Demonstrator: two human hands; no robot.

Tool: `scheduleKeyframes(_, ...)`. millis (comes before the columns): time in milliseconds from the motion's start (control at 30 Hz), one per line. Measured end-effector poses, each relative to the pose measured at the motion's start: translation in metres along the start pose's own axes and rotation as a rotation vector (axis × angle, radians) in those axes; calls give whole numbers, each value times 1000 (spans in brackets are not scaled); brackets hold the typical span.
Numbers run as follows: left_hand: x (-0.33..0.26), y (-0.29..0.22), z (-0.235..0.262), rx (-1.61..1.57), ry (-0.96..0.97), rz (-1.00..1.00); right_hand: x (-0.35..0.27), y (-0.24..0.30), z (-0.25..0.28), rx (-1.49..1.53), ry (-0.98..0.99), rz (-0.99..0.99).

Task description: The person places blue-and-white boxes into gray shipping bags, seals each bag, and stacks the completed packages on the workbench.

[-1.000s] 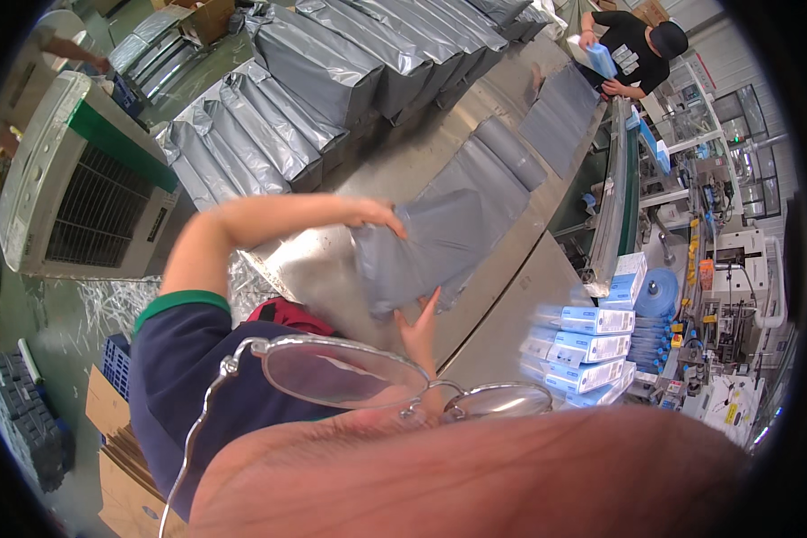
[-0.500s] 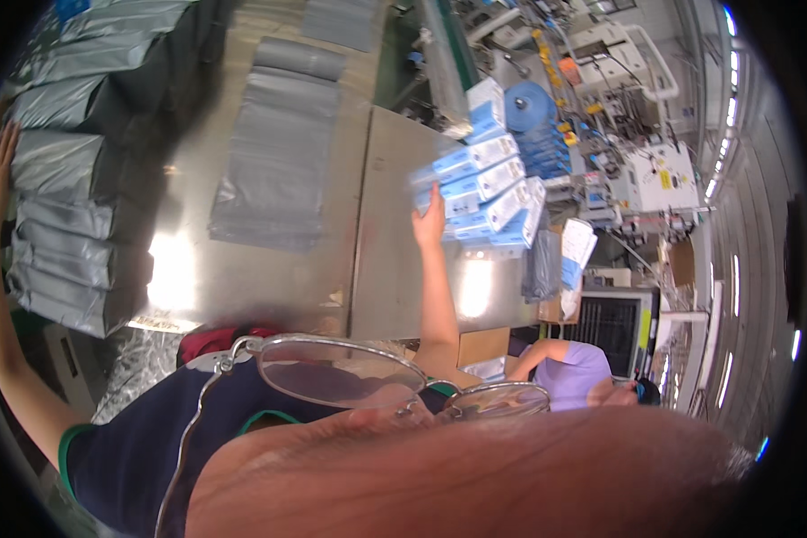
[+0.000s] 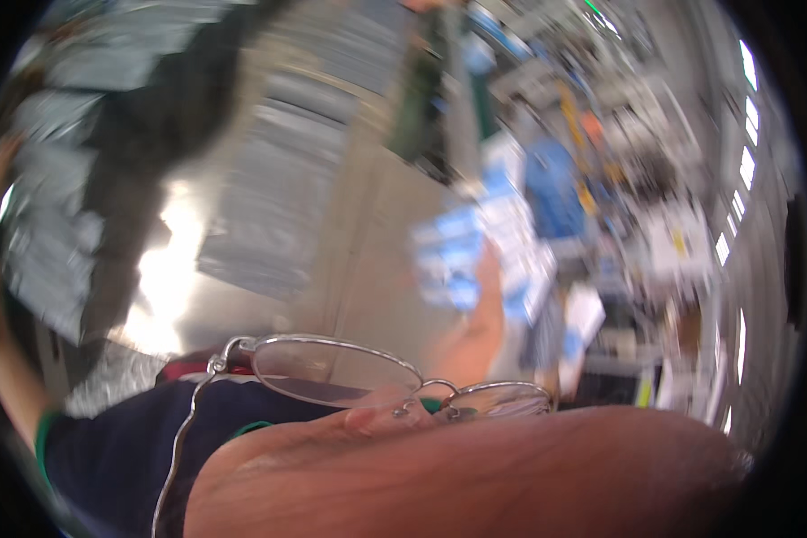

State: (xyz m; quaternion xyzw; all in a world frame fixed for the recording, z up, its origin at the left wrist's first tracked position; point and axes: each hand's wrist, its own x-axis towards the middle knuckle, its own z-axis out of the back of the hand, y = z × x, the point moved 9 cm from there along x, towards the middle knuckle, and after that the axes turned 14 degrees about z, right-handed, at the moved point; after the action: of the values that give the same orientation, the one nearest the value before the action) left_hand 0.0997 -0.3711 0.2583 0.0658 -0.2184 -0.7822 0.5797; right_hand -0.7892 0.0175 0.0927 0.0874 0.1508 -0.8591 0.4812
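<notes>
Motion blur smears much of the view. At the far left, my left hand (image 3: 7, 154) rests against the outer side of a row of bulging grey plastic bags (image 3: 49, 193); its fingers are too smeared to read. My right hand (image 3: 488, 260) reaches over a group of blue-and-white cartons (image 3: 448, 247) at the right of the metal table, touching or just above them. Blur hides its fingers, and I cannot tell whether it grips a carton. Between my hands lies a flat stack of grey plastic bags (image 3: 264, 193).
The metal table (image 3: 368, 224) has a seam near its middle. More flat grey bags (image 3: 359, 49) lie at its far end. Beyond the cartons stand a blue roll (image 3: 551, 188) and machinery (image 3: 637, 125). Another blue-and-white carton (image 3: 583, 314) stands at the right.
My right hand has moved right and slightly nearer, over the cartons. The view has shifted and blurred. My left hand stays by the grey bags. The co-worker in purple is no longer visible.
</notes>
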Motion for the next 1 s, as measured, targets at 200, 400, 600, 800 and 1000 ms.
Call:
scheduleKeyframes(200,32,-44,61,39,163,-18,-8,-67,-49,167,-190,-3)
scheduleKeyframes(400,-55,-32,38,105,86,-16,25,-24,-25,142,-269,1)
scheduleKeyframes(600,-49,-36,35,133,-271,12,-3,-23,-36,101,-258,-185)
scheduleKeyframes(800,-30,-35,47,52,-43,-61,-1,14,-15,-12,-86,-161)
scheduleKeyframes(1000,-10,-58,64,-23,-24,-39,-30,231,140,270,-303,312)
